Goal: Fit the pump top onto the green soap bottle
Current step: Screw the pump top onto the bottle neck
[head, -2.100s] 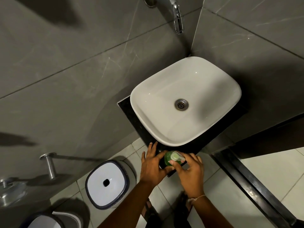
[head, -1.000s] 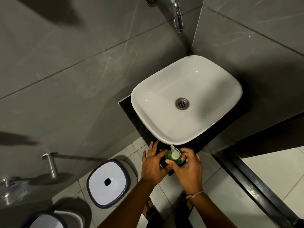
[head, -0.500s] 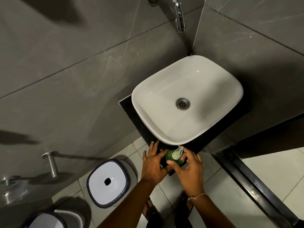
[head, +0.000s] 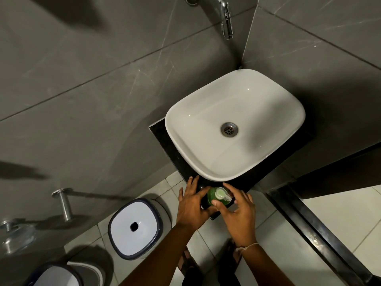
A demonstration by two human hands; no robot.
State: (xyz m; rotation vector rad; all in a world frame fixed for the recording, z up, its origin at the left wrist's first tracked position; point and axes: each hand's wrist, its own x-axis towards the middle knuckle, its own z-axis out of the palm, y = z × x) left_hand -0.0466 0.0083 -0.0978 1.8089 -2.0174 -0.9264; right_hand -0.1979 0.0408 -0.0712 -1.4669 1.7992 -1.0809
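Bottle: the green soap bottle [head: 212, 196] stands upright on the near corner of the dark bench [head: 162, 139], just in front of the white sink [head: 185, 141].
Pump top: the pump top [head: 221, 194] sits on the bottle's neck, its spout now pointing right and toward the person; half a second ago it pointed up and right, and a second ago nearly straight at the sink (so the top is being turned round).
Left hand: the left hand [head: 191, 205] steadies the bottle from the left, fingers [head: 192, 183] spread and lying against its side rather than clenched.
Right hand: the right hand [head: 239, 211] grasps the pump top between thumb and curled fingers.
Meaning: the turning suggests the collar is being screwed down; whether the thread is fully home I cannot tell.
Progress: probably near the end.
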